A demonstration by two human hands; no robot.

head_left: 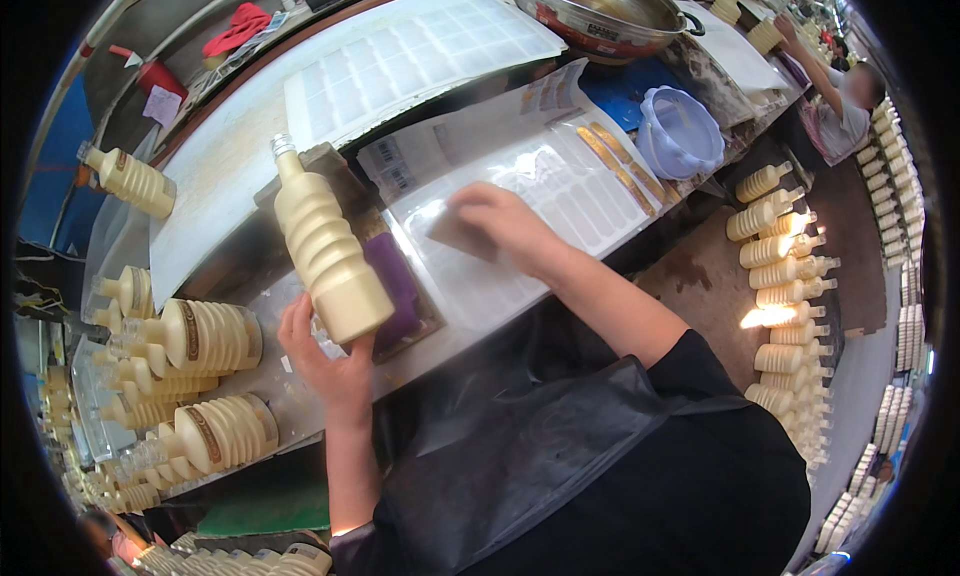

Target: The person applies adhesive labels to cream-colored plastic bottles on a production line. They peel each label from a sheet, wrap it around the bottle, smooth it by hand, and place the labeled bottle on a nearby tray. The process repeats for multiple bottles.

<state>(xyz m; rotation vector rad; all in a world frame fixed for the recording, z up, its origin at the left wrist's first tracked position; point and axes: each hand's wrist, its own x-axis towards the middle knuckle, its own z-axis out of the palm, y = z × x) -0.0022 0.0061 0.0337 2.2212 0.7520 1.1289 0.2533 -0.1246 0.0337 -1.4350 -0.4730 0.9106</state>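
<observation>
The left hand (330, 361) cups the base of a ribbed cream bottle (330, 241) slanting beside a purple pad (393, 286); the right hand (500, 221) pinches a blurred flat piece (462, 237) above a pale sheet (590, 191). A steady base and unbent piece should help.

The counter (287, 401) is pale grey, with cream ribbed bottles (215, 336) standing in a cluster at its left end. A purple pad (402, 286) lies near its middle; to the right of that, a glossy label sheet (570, 211) carries two gold strips (612, 166) — beyond them stands a scalloped lavender bowl (680, 141). On the far side, a white board (235, 126) bears a translucent gridded sheet (420, 61). The brown floor (690, 276) at right — shiny in patches — holds rows of similar bottles (770, 276).
</observation>
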